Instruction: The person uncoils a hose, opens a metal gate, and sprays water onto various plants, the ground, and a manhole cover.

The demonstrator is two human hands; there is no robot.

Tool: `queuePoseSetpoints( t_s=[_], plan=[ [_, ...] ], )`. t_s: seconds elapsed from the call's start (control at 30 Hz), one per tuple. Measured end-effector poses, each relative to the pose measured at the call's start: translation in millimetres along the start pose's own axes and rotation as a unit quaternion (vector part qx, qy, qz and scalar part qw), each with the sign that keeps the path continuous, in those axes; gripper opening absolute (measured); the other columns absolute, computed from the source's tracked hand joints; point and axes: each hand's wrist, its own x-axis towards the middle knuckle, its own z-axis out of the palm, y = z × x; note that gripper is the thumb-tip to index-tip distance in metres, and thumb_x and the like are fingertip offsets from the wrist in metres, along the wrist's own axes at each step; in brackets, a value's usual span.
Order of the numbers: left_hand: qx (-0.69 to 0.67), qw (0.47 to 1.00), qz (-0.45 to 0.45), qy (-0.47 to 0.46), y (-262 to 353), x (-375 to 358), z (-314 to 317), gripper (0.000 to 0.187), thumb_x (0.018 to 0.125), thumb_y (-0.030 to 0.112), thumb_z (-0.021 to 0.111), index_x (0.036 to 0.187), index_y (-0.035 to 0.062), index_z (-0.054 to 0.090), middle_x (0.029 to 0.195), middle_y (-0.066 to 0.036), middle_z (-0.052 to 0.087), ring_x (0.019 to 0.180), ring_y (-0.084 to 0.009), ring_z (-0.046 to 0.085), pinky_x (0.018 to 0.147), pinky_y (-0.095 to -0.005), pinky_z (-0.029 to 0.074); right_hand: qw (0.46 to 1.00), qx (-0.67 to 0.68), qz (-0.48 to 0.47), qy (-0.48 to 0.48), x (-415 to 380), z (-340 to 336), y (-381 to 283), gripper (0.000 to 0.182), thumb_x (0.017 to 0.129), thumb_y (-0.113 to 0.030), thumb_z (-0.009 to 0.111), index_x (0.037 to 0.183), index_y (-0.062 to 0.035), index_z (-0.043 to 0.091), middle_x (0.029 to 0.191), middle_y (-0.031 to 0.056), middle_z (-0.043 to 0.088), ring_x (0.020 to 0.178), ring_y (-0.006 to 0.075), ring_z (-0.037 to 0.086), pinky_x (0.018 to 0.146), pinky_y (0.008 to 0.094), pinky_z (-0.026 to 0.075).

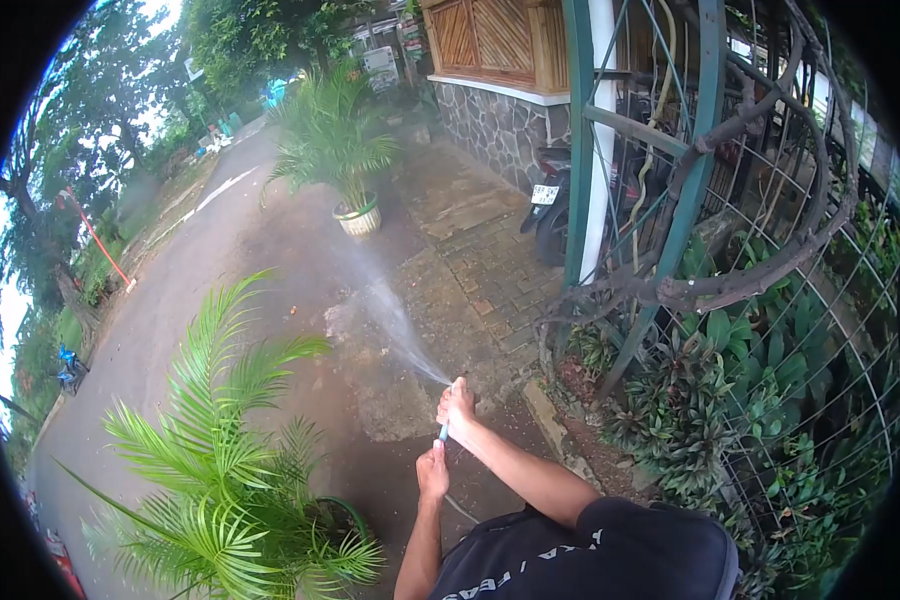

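A garden hose runs through both my hands, and a short piece of it shows between them. My right hand is wrapped round the hose's front end. Closer to my body, my left hand grips the hose further back. A fan of water sprays from the front end, away from me, toward a palm in a pale pot. Below my hands, more hose trails down and passes out of sight by my shirt.
A nearer potted palm spreads its fronds at the left. To the right stand a green metal frame, a wire fence with shrubs, and a parked motorcycle. Wet paving borders the road.
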Motion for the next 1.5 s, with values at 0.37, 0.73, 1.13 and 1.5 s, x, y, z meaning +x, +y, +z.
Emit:
queuePoseSetpoints(
  t_s=[0.37,0.73,1.13,1.5],
  plan=[
    [0.014,1.0,-0.012,0.001,-10,-4,-4,0.056,0.097,0.046,0.044,0.057,0.0078,0.036,0.053,0.004,0.032,0.052,-0.008,0.029,0.045,-0.0307,0.024,0.999,-0.023,0.003,0.025,-2,1,6,0.048,0.095,-0.048,0.035,0.061,-0.014,0.038,0.045,-0.0034,0.029,0.032,0.0103,0.026,0.03,0.0263,0.021],
    [-0.024,1.0,-0.007,0.012,-28,-16,-26,0.057,0.097,0.048,0.043,0.056,0.0085,0.037,0.053,0.005,0.032,0.051,-0.0075,0.029,0.044,-0.0302,0.024,1.0,-0.001,0.002,0.0,-18,11,31,0.046,0.095,-0.047,0.035,0.062,-0.0148,0.036,0.047,-0.0033,0.029,0.034,0.0104,0.026,0.031,0.0264,0.022],
    [-0.052,0.998,0.011,-0.022,-22,-32,-57,0.056,0.097,0.047,0.042,0.056,0.0096,0.035,0.051,0.005,0.033,0.048,-0.0072,0.029,0.044,-0.0291,0.023,0.999,-0.012,-0.036,0.018,-42,24,55,0.044,0.095,-0.044,0.032,0.063,-0.0149,0.035,0.046,-0.0032,0.027,0.033,0.0106,0.024,0.031,0.027,0.019],
    [-0.017,0.995,-0.071,-0.06,-77,-88,-80,0.058,0.097,0.046,0.043,0.055,0.0068,0.042,0.05,0.003,0.036,0.048,-0.0099,0.033,0.044,-0.0322,0.027,0.994,-0.039,0.014,0.1,-56,-23,125,0.048,0.095,-0.05,0.033,0.062,-0.0158,0.037,0.047,-0.0039,0.027,0.033,0.0098,0.024,0.03,0.0268,0.02]
  ],
)
